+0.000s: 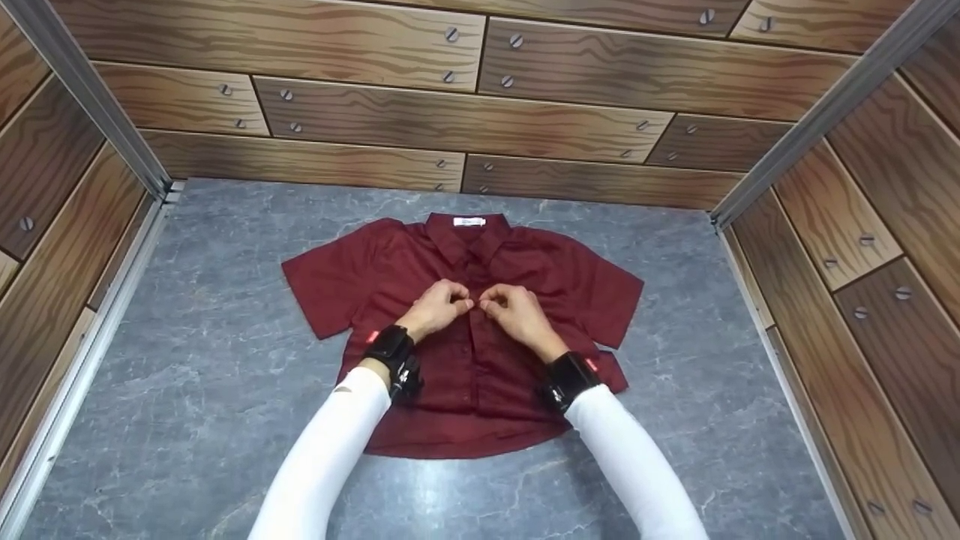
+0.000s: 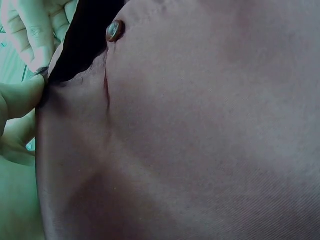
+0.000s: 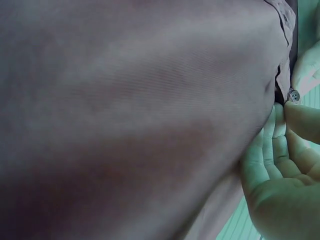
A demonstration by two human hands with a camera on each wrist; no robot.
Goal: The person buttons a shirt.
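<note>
A dark red short-sleeved shirt (image 1: 420, 390) lies front up, its collar (image 1: 442, 234) pointing away from me. Over the upper chest my left hand (image 1: 437, 309) pinches one edge of the front placket between thumb and fingers. Facing it across the centre line, my right hand (image 1: 519, 311) pinches the other side, fingertips close to the left's. A small round button (image 3: 294, 95) shows right at the right hand's thumb and fingertips in the right wrist view. Another button (image 2: 115, 31) sits on the cloth by a dark gap in the left wrist view.
The shirt rests on a grey marbled surface (image 1: 202, 375). Wood-patterned panels (image 1: 367, 112) close off the back and both sides, with metal rails (image 1: 82, 97) along the corners. The left sleeve side (image 1: 322, 277) and right sleeve side (image 1: 607, 292) of the shirt spread outward.
</note>
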